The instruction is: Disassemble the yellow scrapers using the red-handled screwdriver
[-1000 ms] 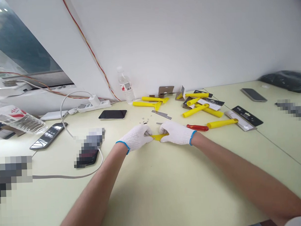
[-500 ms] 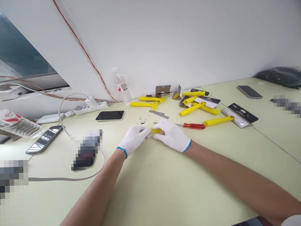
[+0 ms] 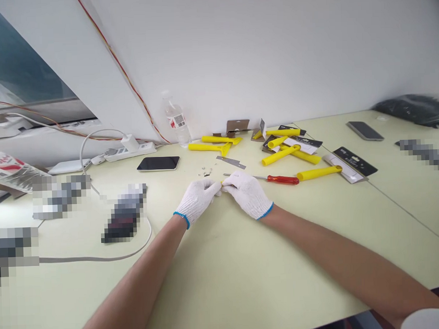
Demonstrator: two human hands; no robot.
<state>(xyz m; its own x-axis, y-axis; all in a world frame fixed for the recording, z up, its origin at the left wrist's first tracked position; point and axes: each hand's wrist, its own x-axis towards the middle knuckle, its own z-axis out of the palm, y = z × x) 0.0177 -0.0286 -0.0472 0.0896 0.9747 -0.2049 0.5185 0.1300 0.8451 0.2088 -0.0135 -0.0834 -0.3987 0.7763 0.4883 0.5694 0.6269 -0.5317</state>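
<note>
- Centrally, small yellow part (image 3: 223,184) pinched between both gloved hands, just above the pale surface (image 3: 223,279); only a sliver visible between the fingertips, remainder hidden by the gloves.
- Long axis of the yellow part: not readable from the visible sliver; appears to run roughly left to right, from one hand to the other.
- Left hand (image 3: 197,200): fingers closed on the left end of the yellow part, white knit glove with blue cuff, wrist low over the surface.
- Right hand (image 3: 247,194): fingers curled shut over the right end of the yellow part, covering most of it; same type of glove.
- Both hands equally near the part, fingertips meeting at it; neither hand free.
- Just beyond the right hand: red-handled screwdriver (image 3: 277,179) lying flat, shaft pointing left toward the hands, near but apart.
- Just beyond the hands: small loose metal bits (image 3: 204,172) and a flat grey blade (image 3: 231,162) on the surface.
- Further back, toward the wall: several yellow scraper handles (image 3: 282,155) among black-and-white packaging cards (image 3: 354,160).
- Left of the blade: dark phone (image 3: 158,163) lying flat; behind it a white power strip (image 3: 127,151) and a clear water bottle (image 3: 175,123) standing by the wall.
</note>
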